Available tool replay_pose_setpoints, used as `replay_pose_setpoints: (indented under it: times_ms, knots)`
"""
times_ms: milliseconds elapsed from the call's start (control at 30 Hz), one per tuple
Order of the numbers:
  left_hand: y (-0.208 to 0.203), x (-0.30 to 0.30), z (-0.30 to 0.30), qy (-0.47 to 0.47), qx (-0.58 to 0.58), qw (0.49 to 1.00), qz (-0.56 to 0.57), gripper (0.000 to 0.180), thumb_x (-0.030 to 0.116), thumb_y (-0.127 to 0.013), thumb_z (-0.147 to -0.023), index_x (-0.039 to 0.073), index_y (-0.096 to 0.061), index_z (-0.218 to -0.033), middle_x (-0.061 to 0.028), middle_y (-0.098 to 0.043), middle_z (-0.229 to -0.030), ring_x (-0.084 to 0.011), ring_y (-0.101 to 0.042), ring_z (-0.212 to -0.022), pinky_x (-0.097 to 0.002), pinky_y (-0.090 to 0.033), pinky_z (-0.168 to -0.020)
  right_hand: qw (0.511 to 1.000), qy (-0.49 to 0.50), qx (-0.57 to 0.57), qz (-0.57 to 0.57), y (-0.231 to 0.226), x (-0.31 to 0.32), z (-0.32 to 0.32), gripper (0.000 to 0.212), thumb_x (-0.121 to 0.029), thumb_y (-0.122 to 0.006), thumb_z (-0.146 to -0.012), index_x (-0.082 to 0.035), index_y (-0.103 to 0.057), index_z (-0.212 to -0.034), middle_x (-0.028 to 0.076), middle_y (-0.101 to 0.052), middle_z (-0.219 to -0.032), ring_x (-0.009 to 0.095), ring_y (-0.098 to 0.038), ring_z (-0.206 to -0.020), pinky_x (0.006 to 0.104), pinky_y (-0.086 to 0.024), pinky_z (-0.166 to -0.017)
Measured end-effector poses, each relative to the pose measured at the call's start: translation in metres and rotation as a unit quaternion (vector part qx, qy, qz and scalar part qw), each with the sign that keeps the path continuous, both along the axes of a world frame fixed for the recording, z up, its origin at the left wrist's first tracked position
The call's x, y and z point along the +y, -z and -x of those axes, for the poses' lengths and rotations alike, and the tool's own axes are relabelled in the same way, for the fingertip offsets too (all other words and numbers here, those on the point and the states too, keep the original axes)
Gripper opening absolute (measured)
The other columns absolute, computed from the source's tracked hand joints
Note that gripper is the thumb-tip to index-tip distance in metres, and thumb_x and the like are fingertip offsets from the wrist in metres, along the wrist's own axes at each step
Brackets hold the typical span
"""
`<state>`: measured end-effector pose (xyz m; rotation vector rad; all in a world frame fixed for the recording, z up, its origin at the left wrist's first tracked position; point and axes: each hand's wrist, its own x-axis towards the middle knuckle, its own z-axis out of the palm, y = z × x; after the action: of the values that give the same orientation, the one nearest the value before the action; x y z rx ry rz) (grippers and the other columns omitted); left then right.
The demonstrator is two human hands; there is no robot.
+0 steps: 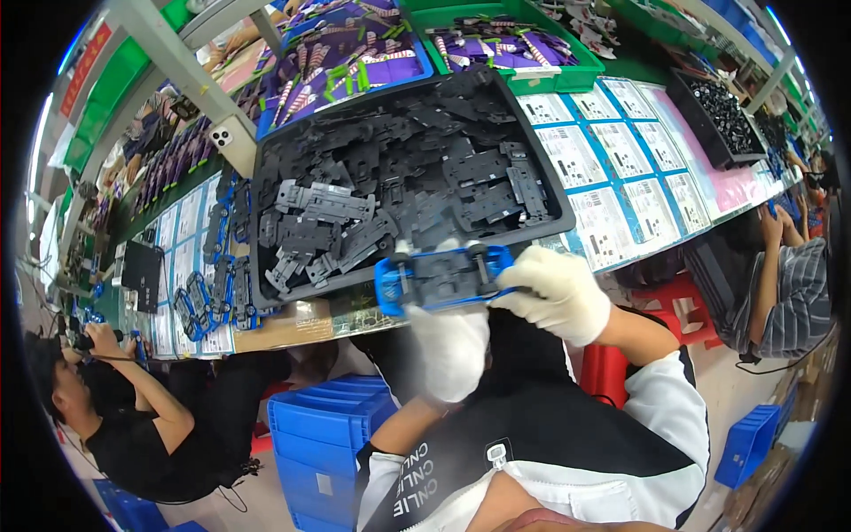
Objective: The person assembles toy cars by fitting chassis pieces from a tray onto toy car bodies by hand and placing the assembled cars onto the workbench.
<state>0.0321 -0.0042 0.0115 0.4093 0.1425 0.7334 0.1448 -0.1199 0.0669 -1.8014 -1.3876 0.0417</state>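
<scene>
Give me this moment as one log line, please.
left hand: under blue toy car | right hand: gripping its end | black tray: dark chassis parts

One blue toy car chassis, one black tray of countless grey parts, two green bins.

Your left hand and right hand hold the toy car chassis just near of the parts tray on the bench.

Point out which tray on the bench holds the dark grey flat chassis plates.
The large black tray directly before the gloved hands; the blue tray and green tray behind it hold purple packets.
</scene>
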Motion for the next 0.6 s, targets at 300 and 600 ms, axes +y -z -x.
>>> replay_pose_setpoints:
  times_ms: [300,600]
  knots:
    - [-0.031,0.041,0.043,-0.050,0.088,0.989,0.109,0.075,0.071,-0.048,-0.092,0.012,-0.044,-0.138,-0.0113,-0.059,-0.108,-0.0316,-0.060,-0.102,-0.0559,-0.049,-0.095,0.958,-0.034,-0.258,0.119,-0.016,0.082,-0.121,0.051,-0.016,-0.081,-0.072,-0.008,-0.065,-0.119,0.012,-0.065,-0.115,0.032,-0.056,-0.116,0.0403,-0.046,-0.100]
    - [-0.021,0.047,0.051,-0.028,0.059,0.985,0.157,0.078,0.075,-0.049,-0.088,0.011,-0.048,-0.131,-0.0103,-0.059,-0.107,-0.0314,-0.059,-0.099,-0.0589,-0.046,-0.094,0.935,-0.063,-0.287,0.197,-0.001,0.097,-0.147,0.055,-0.015,-0.080,-0.072,-0.007,-0.064,-0.124,0.016,-0.065,-0.114,0.034,-0.059,-0.111,0.0418,-0.047,-0.098]
